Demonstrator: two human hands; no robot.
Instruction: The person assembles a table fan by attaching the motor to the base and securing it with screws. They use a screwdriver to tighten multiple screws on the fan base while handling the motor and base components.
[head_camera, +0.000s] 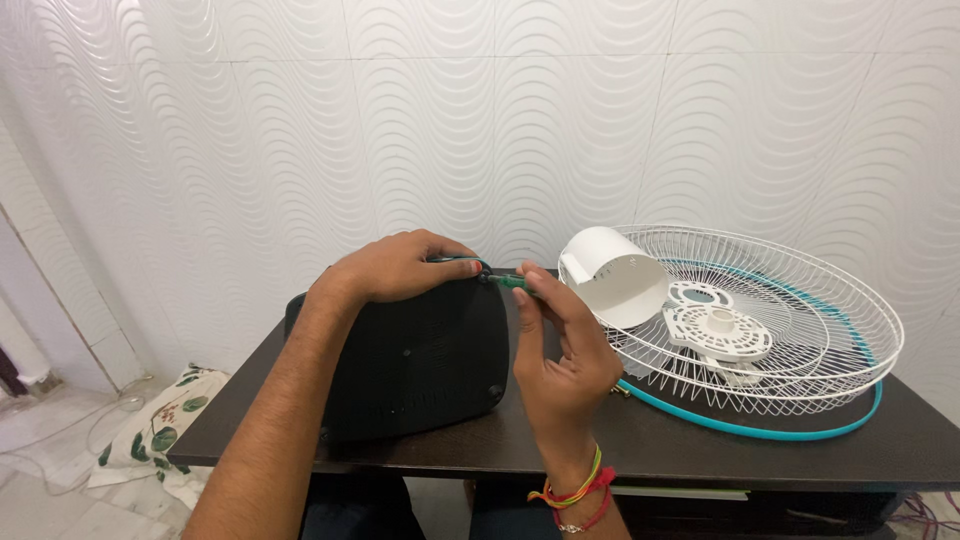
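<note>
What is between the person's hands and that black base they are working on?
Nothing visible. The left hand already rests on the top edge of the black base, and the right hand holds a green-handled screwdriver at its upper corner. The white fan grilles lie off to the side.

The left hand (400, 268) lies palm down, fingers curled over, forearm stretched forward. The right hand (560, 345) stands upright, fingertips pinched together, bands on its wrist.

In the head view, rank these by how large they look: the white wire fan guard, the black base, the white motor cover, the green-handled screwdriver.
1. white wire fan guard
2. black base, nearer the camera, so unsure
3. white motor cover
4. green-handled screwdriver
</note>
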